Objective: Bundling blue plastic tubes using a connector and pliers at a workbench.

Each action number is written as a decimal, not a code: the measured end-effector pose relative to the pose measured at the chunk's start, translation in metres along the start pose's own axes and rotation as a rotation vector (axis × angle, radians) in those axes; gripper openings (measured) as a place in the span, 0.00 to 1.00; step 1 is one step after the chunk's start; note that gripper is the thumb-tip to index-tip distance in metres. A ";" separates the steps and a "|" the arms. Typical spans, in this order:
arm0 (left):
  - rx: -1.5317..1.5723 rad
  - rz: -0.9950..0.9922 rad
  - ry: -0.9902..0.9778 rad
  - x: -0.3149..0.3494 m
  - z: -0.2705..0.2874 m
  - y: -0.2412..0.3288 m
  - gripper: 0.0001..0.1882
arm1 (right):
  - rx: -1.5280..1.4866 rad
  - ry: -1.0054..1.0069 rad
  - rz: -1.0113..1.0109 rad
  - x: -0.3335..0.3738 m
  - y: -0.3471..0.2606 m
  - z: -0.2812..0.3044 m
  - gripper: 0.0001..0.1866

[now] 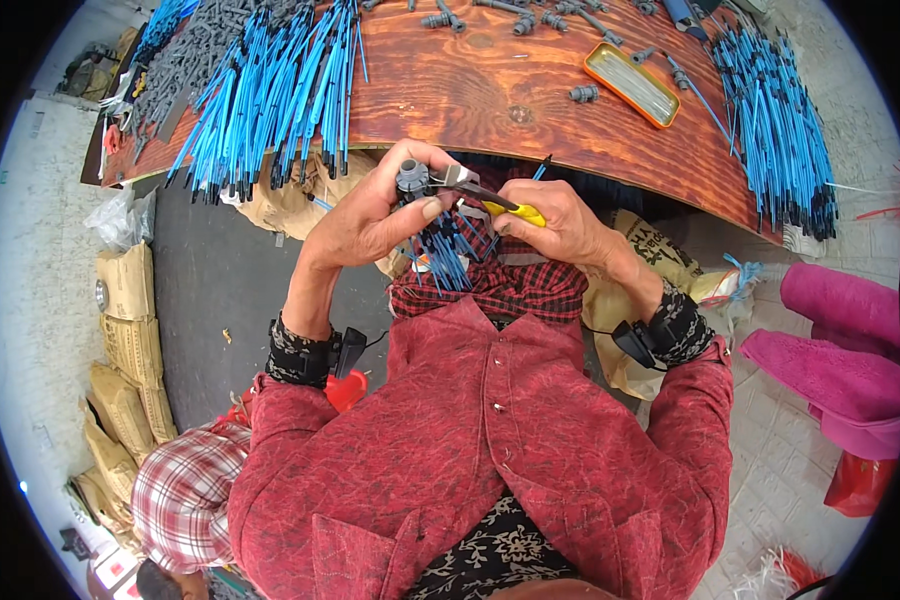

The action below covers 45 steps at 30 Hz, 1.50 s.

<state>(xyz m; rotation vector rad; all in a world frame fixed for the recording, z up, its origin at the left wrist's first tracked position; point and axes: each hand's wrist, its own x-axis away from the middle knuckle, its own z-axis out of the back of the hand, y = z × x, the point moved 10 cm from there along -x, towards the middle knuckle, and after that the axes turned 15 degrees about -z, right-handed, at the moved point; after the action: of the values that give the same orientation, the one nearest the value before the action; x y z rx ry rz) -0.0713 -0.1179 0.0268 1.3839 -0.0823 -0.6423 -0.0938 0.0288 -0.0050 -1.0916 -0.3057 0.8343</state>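
My left hand is closed around a grey ribbed plastic fitting, its round end facing up between thumb and fingers. In my right hand is a pair of pliers with yellow-and-black handles. Their metal jaws reach across to the fitting's side; whether they grip anything there is too small to tell. Just below my hands, a cluster of thin blue sticks lies over the red-and-black checked cloth on my lap. One blue stick with a black tip pokes up near my right fingers.
Beyond my hands is a brown wooden table. It bears blue black-tipped sticks, a grey fittings heap, an orange-rimmed tray and another blue bundle. Paper sacks line the left; a person in a checked shirt is lower left.
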 end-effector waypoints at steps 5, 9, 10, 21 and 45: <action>0.082 0.017 0.027 0.000 0.002 -0.007 0.21 | -0.025 -0.113 -0.231 0.004 0.001 0.021 0.16; 0.092 -0.085 -0.007 -0.005 -0.001 -0.001 0.21 | 0.270 -0.042 -0.255 0.013 -0.011 0.061 0.16; 0.092 -0.081 -0.004 -0.004 -0.001 -0.002 0.21 | 0.267 -0.043 -0.254 0.017 -0.014 0.071 0.16; 0.080 -0.082 -0.006 -0.011 -0.003 0.000 0.15 | 1.137 0.479 -0.322 0.047 0.042 0.149 0.20; 0.053 -0.033 0.097 -0.015 0.007 -0.009 0.19 | -0.032 0.734 0.000 0.005 -0.044 -0.008 0.16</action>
<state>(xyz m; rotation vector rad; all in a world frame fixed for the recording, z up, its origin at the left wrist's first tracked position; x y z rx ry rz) -0.0905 -0.1175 0.0245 1.4681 0.0014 -0.6029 -0.0662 0.0181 0.0290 -1.3483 0.2974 0.3832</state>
